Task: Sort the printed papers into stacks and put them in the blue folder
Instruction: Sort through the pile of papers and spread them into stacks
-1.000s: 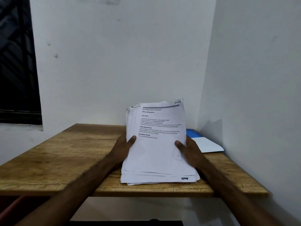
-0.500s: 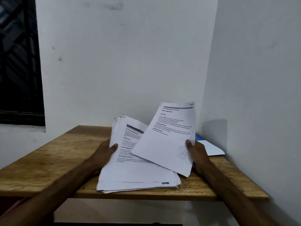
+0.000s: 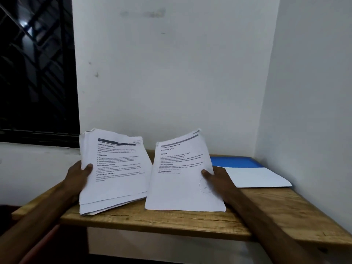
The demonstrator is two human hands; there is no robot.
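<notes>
Moved right off stack point(image 3: 118, 168): sheet point(image 3: 182, 180) | left grip point(image 3: 78, 178) clasps stack | right grip point(image 3: 222, 182) pinches sheet

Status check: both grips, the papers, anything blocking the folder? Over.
Left grip holds paper stack. Right grip pinches single sheet, apart from the stack. Blue folder far right, white sheet lying on it.

Single head-worn wide-angle view, looking forward and slightly down, close over the wooden surface point(image 3: 171, 221), facing a white room corner, both forearms reaching in from the bottom edge
</notes>
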